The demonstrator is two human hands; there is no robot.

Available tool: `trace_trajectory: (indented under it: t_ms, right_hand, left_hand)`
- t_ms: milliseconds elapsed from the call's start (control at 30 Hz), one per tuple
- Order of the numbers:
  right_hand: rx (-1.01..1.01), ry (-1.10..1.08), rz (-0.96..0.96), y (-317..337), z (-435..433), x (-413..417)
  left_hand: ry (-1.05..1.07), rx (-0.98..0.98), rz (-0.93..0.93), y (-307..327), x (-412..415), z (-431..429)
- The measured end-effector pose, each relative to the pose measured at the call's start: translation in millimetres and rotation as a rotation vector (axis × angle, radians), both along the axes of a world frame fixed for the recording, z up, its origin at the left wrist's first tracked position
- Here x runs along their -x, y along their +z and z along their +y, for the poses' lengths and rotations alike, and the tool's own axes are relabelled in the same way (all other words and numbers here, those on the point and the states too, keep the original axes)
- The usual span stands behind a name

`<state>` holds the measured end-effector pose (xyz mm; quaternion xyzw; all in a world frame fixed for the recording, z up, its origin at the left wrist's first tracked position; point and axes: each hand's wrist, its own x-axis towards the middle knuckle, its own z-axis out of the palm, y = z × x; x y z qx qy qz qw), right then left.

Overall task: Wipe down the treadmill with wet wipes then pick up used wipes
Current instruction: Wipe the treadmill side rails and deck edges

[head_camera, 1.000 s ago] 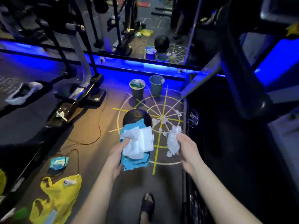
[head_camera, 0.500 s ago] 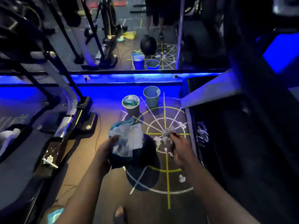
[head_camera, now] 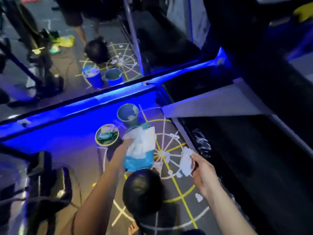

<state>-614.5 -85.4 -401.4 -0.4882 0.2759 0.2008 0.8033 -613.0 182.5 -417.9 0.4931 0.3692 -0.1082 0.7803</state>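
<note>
Gripping the blue wipe pack (head_camera: 140, 158) in my left hand (head_camera: 122, 150), with loose white sheets (head_camera: 144, 141) on top, I pinch a crumpled used wipe (head_camera: 186, 162) in my right hand (head_camera: 202, 175). Both hover over the taped floor (head_camera: 91, 167). The treadmill (head_camera: 254, 167) edge runs just right of my right hand; a black ball (head_camera: 142, 190) lies below the pack. A wipe scrap (head_camera: 199, 197) lies between ball and treadmill.

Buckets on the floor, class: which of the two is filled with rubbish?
The yellow-rimmed bucket, nearer the camera; the grey bucket behind it is mostly bare inside.
</note>
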Motion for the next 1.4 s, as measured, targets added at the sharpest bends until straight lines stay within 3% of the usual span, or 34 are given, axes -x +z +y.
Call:
trace_trajectory:
  t_ms: [100,367,633,933,1200,1400]
  right_hand:
    - [0.048,-0.113,-0.032,-2,-19,-37]
    - [0.183,-0.047,-0.066,-31,-12,-161]
    - [0.261,-0.173,0.038,-49,1,-224]
    - [0.464,-0.381,0.164,-103,18,-253]
    - [0.447,-0.42,0.265,-128,100,-318]
    - [0.521,-0.388,0.226,-156,113,-350]
  left_hand:
    - [-0.145,0.11,-0.014,17,-65,-15]
    - [-0.231,-0.113,-0.018,10,-200,5]
    - [-0.219,-0.127,0.096,-42,-301,17]
    - [-0.587,0.032,0.169,-112,-426,-1]
    - [-0.543,0.02,0.216,-147,-502,53]
    - [-0.482,0.016,0.216,-186,-503,82]
